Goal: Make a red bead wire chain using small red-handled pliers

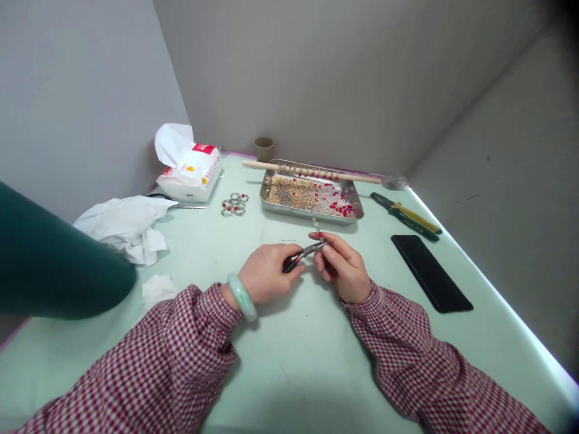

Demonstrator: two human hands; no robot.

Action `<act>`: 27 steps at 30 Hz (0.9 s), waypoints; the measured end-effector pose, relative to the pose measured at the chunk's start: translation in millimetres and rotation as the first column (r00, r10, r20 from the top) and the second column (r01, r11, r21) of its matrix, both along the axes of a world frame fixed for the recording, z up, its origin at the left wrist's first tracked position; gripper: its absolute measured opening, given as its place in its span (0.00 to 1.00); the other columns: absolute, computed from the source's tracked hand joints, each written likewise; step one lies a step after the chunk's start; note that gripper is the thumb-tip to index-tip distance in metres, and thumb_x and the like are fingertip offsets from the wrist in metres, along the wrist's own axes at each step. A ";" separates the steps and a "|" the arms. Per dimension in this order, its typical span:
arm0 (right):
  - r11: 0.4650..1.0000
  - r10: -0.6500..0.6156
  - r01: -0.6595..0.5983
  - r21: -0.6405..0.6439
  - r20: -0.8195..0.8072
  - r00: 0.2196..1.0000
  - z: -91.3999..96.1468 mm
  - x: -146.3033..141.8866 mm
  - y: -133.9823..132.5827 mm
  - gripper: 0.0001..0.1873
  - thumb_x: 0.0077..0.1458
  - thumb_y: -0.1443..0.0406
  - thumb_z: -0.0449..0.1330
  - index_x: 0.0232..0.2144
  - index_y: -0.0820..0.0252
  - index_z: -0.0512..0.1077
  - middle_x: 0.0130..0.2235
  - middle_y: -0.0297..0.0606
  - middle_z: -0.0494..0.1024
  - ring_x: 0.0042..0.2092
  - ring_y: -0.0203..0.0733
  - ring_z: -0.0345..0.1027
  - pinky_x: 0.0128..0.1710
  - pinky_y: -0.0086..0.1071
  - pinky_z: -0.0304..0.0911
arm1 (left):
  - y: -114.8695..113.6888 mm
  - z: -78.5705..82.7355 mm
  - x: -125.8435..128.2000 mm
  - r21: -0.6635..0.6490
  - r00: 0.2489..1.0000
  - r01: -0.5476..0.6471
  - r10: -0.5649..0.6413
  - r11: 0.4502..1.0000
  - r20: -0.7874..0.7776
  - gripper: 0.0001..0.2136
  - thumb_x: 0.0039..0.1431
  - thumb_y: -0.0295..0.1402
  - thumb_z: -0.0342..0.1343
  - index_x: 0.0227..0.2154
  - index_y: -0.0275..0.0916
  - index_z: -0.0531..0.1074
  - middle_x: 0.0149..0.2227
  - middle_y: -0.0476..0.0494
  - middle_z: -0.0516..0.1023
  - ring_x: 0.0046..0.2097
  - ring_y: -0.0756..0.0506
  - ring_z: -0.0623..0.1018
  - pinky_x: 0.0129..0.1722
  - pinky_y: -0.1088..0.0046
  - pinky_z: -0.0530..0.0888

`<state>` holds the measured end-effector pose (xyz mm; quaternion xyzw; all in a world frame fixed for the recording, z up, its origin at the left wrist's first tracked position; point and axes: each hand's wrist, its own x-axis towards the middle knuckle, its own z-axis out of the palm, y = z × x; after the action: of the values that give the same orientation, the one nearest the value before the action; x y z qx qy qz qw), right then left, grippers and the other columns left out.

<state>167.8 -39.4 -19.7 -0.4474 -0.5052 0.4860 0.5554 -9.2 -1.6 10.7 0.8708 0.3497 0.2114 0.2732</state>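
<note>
My left hand (pixel 268 272) is closed round small pliers (pixel 302 255) with dark red handles; a pale green bangle (pixel 241 296) sits on that wrist. The pliers' tip points right, to the fingertips of my right hand (pixel 344 265). My right hand pinches a short beaded strand (pixel 317 227) with a red bead at its lower end. Both hands hover over the pale green table (pixel 289 355), just in front of a metal tray (pixel 271 208).
The tray holds gold and red beads; a wooden stick (pixel 350 176) with threaded beads lies across it. Beaded rings (pixel 234 204), tissue pack (pixel 190 169), crumpled tissues (pixel 129 226), scissors (pixel 187 207) left. Green-yellow pliers (pixel 409 217), black phone (pixel 430 272) right. Another person's green sleeve (pixel 54 265) far left. Cup (pixel 264 148) behind.
</note>
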 end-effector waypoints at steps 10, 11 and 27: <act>0.999 0.039 -0.039 -0.015 -0.005 0.999 1.3 1.4 -1.2 0.16 0.60 0.61 0.53 0.48 0.60 0.70 0.21 0.28 0.68 0.18 0.30 0.54 0.18 0.26 0.48 | -0.4 -0.4 -0.2 -0.002 0.999 0.020 -0.020 1.000 -0.031 0.05 0.56 0.32 0.53 0.33 0.38 0.72 0.29 0.49 0.74 0.29 0.49 0.68 0.29 0.74 0.62; 0.999 0.036 -0.036 -0.012 0.005 0.999 1.3 1.2 -1.2 0.16 0.60 0.61 0.53 0.47 0.60 0.70 0.21 0.28 0.67 0.18 0.30 0.54 0.18 0.26 0.48 | -0.5 -0.5 -0.2 -0.005 0.999 0.022 -0.022 1.000 -0.029 0.05 0.56 0.32 0.53 0.34 0.39 0.72 0.29 0.49 0.74 0.29 0.49 0.68 0.29 0.74 0.63; 0.999 0.041 -0.042 0.020 0.032 0.999 -0.7 1.4 -0.4 0.16 0.60 0.60 0.54 0.48 0.58 0.69 0.23 0.29 0.68 0.19 0.29 0.55 0.17 0.26 0.49 | -0.7 -1.2 -0.6 -0.004 1.000 0.000 0.000 1.000 -0.014 0.05 0.57 0.33 0.54 0.34 0.39 0.73 0.28 0.50 0.74 0.28 0.50 0.68 0.28 0.74 0.62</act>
<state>169.2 -39.9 -20.5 -0.4388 -0.5282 0.4850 0.5416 -9.8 -2.3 9.5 0.8717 0.3521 0.2046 0.2726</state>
